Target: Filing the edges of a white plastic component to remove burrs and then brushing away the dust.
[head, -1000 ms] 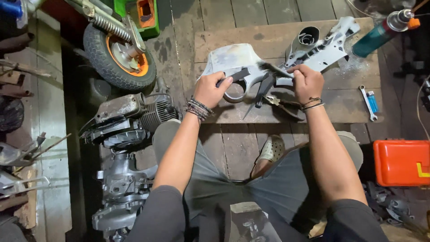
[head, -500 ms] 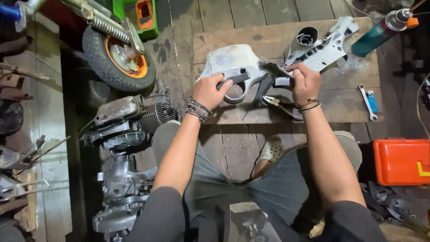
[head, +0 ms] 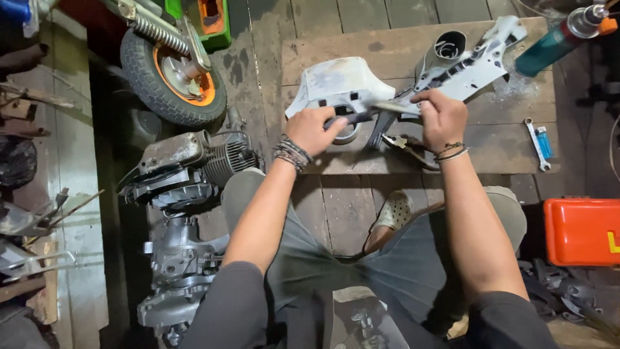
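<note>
While your left hand (head: 316, 128) pins the white plastic cover (head: 342, 87) on the wooden board (head: 387, 48), keep the brush (head: 395, 108), pinched in your right hand (head: 440, 116), stroking flat. Since a second ago, that hand has lifted slightly toward the gray housing (head: 475, 58).

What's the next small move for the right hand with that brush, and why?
Probably draw the brush along the white housing part. The right hand holds the brush against it, the left hand steadies it on the wooden board, and the surface looks grimy.
</note>
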